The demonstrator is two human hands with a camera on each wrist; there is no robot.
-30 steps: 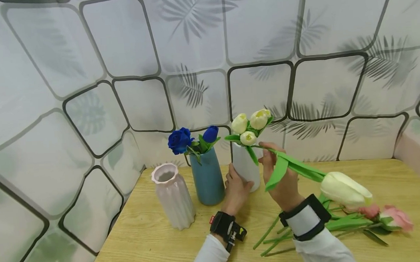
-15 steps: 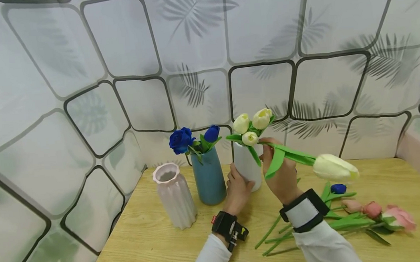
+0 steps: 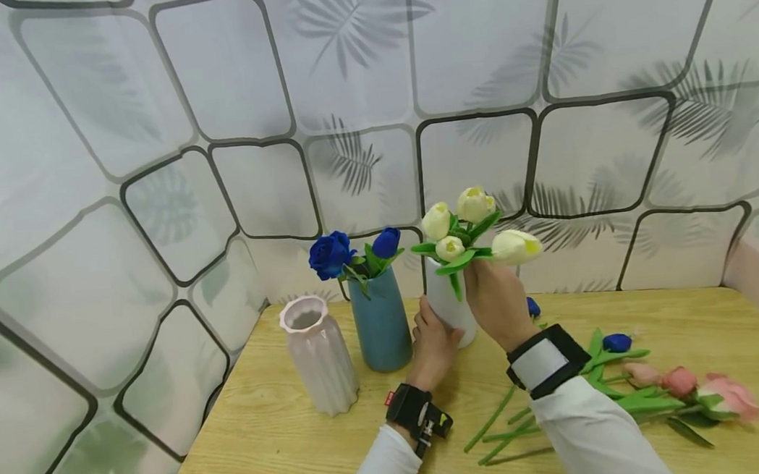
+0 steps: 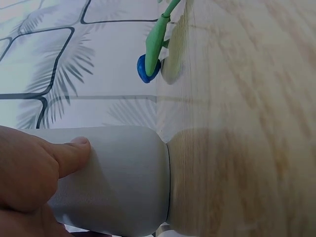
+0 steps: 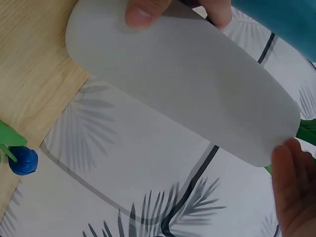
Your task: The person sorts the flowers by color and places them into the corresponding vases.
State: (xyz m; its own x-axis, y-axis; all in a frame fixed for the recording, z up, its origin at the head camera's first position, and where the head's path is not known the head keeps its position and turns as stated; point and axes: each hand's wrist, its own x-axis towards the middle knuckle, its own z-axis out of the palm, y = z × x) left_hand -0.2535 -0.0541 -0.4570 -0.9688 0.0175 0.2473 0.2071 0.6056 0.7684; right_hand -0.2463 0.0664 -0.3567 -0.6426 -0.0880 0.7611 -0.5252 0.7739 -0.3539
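My left hand (image 3: 433, 346) grips the lower part of a white vase (image 3: 447, 298), thumb and fingers round its sides. In the left wrist view the thumb presses on the smooth wall of the vase (image 4: 123, 173). Up at the mouth, my right hand (image 3: 501, 306) pinches a white tulip (image 3: 516, 247) below its bloom; the stem is mostly hidden by the fingers. The bloom leans right over the rim. Several other white tulips (image 3: 436, 221) with green leaves stand in the same vase. The right wrist view shows the right fingers (image 5: 284, 173) at the rim.
A blue vase (image 3: 381, 324) with blue flowers (image 3: 331, 254) stands left of the white one. Nearer and farther left is a pale pink ribbed vase (image 3: 322, 364). Pink flowers (image 3: 731, 397) and blue ones (image 3: 616, 343) lie on the wooden table (image 3: 269, 454) at right. A patterned backdrop rises behind.
The right hand has swung the white tulip from hanging out to the right up to the vase mouth, its bloom now beside the others. The left hand keeps its grip on the vase.
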